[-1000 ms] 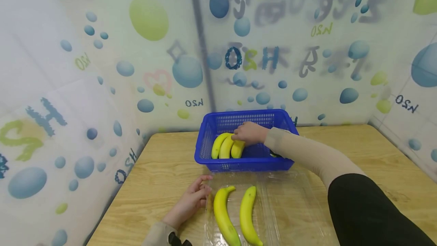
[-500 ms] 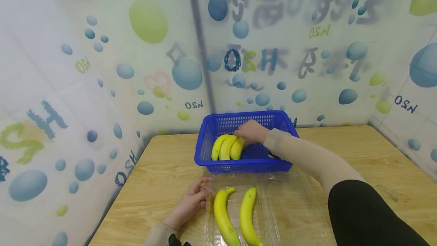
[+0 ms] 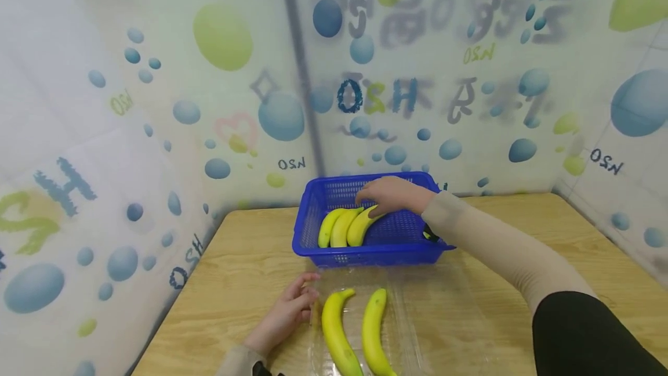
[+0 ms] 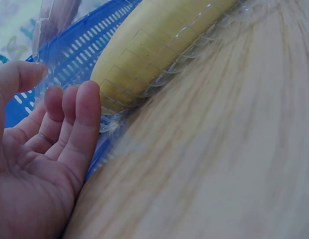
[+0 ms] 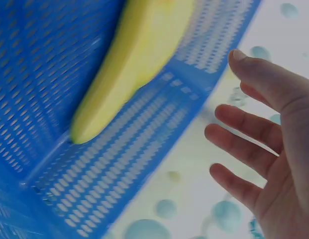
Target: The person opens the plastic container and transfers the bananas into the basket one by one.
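Observation:
My right hand (image 3: 392, 194) is over the blue plastic basket (image 3: 386, 256), beside the rightmost of several bananas (image 3: 341, 228) inside. In the right wrist view its fingers are spread and hold nothing, apart from the nearest banana (image 5: 129, 74). My left hand (image 3: 284, 315) lies at the left side of a clear plastic clamshell container (image 3: 409, 329), its fingertips right at the container's wall. The left wrist view shows those fingers loosely bent and the thumb (image 4: 25, 77) apart from them. In the container's left half lie two bananas, a left one (image 3: 336, 332) and a right one (image 3: 373, 329).
The container lies unfolded on a wooden table (image 3: 250, 254), in front of the basket. Behind the table and to both sides hangs a pale curtain (image 3: 229, 97) with blue and green dots. A dark sleeve (image 3: 579, 335) covers the right upper arm.
My right hand has opened and lifted slightly from the rightmost banana in the basket, which now lies more tilted, its upper end further right. My left hand has kept its place at the container.

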`<state>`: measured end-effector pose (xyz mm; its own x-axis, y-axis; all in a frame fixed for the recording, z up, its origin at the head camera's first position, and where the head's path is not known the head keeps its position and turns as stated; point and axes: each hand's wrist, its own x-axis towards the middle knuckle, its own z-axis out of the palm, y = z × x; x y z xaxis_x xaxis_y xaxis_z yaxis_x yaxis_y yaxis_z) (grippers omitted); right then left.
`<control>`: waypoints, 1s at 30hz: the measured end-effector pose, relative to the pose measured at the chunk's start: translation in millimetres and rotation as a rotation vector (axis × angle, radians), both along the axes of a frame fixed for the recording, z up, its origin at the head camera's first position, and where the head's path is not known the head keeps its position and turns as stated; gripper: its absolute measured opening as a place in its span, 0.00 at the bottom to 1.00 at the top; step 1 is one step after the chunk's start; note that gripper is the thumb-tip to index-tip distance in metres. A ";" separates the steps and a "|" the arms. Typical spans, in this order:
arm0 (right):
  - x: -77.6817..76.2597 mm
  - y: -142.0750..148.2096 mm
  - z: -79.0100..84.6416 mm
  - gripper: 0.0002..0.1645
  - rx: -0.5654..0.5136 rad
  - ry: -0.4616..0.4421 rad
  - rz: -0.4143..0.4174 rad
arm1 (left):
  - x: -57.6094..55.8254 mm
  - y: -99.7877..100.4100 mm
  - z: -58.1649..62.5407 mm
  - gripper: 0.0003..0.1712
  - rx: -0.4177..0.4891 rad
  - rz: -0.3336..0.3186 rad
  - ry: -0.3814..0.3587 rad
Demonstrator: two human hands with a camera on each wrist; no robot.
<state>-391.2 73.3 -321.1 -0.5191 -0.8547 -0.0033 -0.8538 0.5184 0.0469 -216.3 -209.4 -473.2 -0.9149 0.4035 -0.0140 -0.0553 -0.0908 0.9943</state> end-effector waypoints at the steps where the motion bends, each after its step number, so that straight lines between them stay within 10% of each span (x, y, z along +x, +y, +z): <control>1: 6.0 0.4 2.6 0.23 -0.014 -0.007 0.013 | 0.7 -0.3 -0.6 0.25 0.002 -0.003 0.000; 11: 70.0 -8.5 15.2 0.25 -0.032 0.041 0.191 | 0.4 -1.3 -2.1 0.27 0.026 0.001 0.010; 30: 139.0 -20.4 -43.8 0.27 0.044 0.104 0.440 | -0.4 0.3 -0.3 0.29 0.026 0.004 -0.025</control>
